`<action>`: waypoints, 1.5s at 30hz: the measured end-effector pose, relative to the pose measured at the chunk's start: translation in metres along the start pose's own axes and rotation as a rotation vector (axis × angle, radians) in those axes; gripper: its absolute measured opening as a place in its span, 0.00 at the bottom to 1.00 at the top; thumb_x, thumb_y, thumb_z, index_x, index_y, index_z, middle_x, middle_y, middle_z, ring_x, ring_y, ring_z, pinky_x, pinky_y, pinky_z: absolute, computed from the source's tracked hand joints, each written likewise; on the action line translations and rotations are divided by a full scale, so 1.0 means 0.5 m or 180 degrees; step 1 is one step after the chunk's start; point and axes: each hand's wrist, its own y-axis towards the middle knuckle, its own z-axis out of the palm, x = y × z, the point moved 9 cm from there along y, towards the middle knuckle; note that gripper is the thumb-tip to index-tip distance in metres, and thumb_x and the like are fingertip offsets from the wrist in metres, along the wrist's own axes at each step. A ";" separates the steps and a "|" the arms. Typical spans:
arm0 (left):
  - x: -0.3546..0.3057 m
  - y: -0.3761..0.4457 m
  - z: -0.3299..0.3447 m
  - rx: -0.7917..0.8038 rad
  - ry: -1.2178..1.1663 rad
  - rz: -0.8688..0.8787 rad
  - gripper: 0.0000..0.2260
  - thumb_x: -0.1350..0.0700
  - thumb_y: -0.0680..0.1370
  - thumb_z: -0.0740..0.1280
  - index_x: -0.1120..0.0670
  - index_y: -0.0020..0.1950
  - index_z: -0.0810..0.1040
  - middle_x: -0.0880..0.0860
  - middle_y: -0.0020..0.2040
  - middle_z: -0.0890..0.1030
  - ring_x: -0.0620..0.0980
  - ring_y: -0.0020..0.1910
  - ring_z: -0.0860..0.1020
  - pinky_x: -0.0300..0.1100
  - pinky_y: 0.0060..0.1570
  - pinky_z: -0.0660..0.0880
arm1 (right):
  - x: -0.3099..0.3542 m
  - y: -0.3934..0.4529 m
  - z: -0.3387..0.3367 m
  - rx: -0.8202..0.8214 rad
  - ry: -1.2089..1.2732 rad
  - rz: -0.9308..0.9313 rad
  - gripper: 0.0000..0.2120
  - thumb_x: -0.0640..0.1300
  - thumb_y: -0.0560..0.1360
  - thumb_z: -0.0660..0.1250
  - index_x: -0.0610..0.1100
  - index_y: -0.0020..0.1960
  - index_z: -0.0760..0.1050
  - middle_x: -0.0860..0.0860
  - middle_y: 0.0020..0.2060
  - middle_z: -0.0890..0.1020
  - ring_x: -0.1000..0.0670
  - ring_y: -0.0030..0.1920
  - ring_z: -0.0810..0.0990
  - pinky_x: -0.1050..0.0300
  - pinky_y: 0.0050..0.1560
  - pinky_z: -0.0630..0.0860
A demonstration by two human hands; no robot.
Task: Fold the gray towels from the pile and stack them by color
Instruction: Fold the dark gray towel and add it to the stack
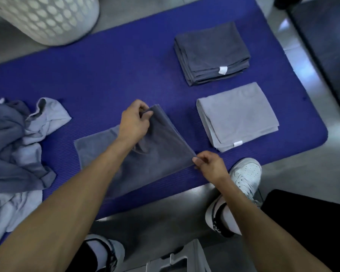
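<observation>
A: Hands first. Where's the towel?

B: Dark gray towel (pixel 143 152), center of frame, lying on the blue mat (pixel 116 75). Left hand (pixel 134 122) pinches its far right corner, fingers curled round the cloth, edge lifted slightly. Right hand (pixel 210 163) pinches the near right corner between thumb and fingers, just right of center.

A: So both clamped on the same towel?

B: Yes. Its right edge runs taut between the two hands; the left part lies flat on the mat.

A: Stacks?

B: Dark gray folded stack (pixel 212 54), upper right, white tag showing. Light gray folded stack (pixel 238 116) just below it, right of center, also tagged. The two are apart, both on the mat.

A: The pile?

B: Unfolded pile (pixel 14 146) at the left edge, dark and light gray mixed, crumpled, partly hanging off the mat.

A: Anything else?

B: White perforated laundry basket (pixel 47 16) upper left on the floor. White sneaker (pixel 245 173) lower right, touching the mat's near edge.
</observation>
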 end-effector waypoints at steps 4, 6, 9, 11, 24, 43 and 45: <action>-0.017 -0.029 -0.146 -0.0173 -0.0212 -0.0207 0.13 0.57 0.79 0.68 0.57 0.63 0.76 0.50 0.40 0.80 0.49 0.44 0.78 0.42 0.50 0.73 | 0.151 -0.026 -0.067 -0.0460 -0.0020 -0.0605 0.08 0.45 0.78 0.69 0.42 0.43 0.79 0.48 0.36 0.84 0.47 0.41 0.82 0.52 0.49 0.79; -0.030 -0.042 -0.213 -0.0195 -0.0212 -0.0258 0.11 0.57 0.79 0.69 0.55 0.60 0.77 0.49 0.37 0.79 0.49 0.40 0.78 0.39 0.44 0.73 | 0.241 -0.049 -0.103 -0.0689 0.0006 -0.0845 0.07 0.46 0.77 0.70 0.44 0.42 0.79 0.49 0.37 0.83 0.47 0.41 0.82 0.50 0.50 0.79; -0.059 -0.080 -0.327 -0.0403 -0.0202 -0.0201 0.02 0.58 0.77 0.71 0.52 0.47 0.80 0.51 0.35 0.80 0.48 0.37 0.77 0.37 0.38 0.73 | 0.391 -0.102 -0.143 -0.0905 0.0108 -0.1285 0.09 0.46 0.77 0.71 0.48 0.39 0.76 0.51 0.35 0.82 0.48 0.40 0.82 0.54 0.47 0.78; -0.072 -0.112 -0.404 -0.0539 -0.0240 -0.0191 0.04 0.58 0.77 0.71 0.54 0.42 0.80 0.55 0.36 0.81 0.49 0.35 0.76 0.37 0.37 0.72 | 0.497 -0.146 -0.151 -0.0919 -0.0205 -0.1616 0.08 0.45 0.77 0.71 0.46 0.40 0.75 0.53 0.33 0.79 0.50 0.37 0.79 0.66 0.39 0.72; -0.094 -0.269 -0.582 -0.0246 -0.1426 -0.0202 0.01 0.62 0.80 0.66 0.59 0.48 0.76 0.48 0.34 0.80 0.44 0.36 0.77 0.36 0.39 0.75 | 0.771 -0.374 -0.172 -0.1102 -0.1203 -0.2666 0.08 0.47 0.76 0.71 0.44 0.42 0.78 0.49 0.35 0.82 0.48 0.40 0.81 0.50 0.47 0.79; -0.115 -0.234 -0.565 -0.0609 -0.0882 -0.0382 0.05 0.63 0.78 0.68 0.56 0.44 0.73 0.51 0.30 0.73 0.47 0.30 0.68 0.41 0.34 0.65 | 0.730 -0.299 -0.197 -0.1019 -0.1619 -0.2344 0.07 0.50 0.78 0.69 0.48 0.43 0.77 0.52 0.39 0.80 0.50 0.44 0.79 0.49 0.48 0.79; -0.109 -0.234 -0.558 -0.0653 -0.0928 -0.0430 0.05 0.61 0.77 0.68 0.58 0.45 0.73 0.53 0.32 0.74 0.48 0.34 0.70 0.44 0.40 0.68 | 0.728 -0.304 -0.190 -0.1057 -0.1856 -0.2384 0.07 0.50 0.79 0.66 0.48 0.46 0.76 0.52 0.41 0.80 0.48 0.45 0.79 0.50 0.46 0.78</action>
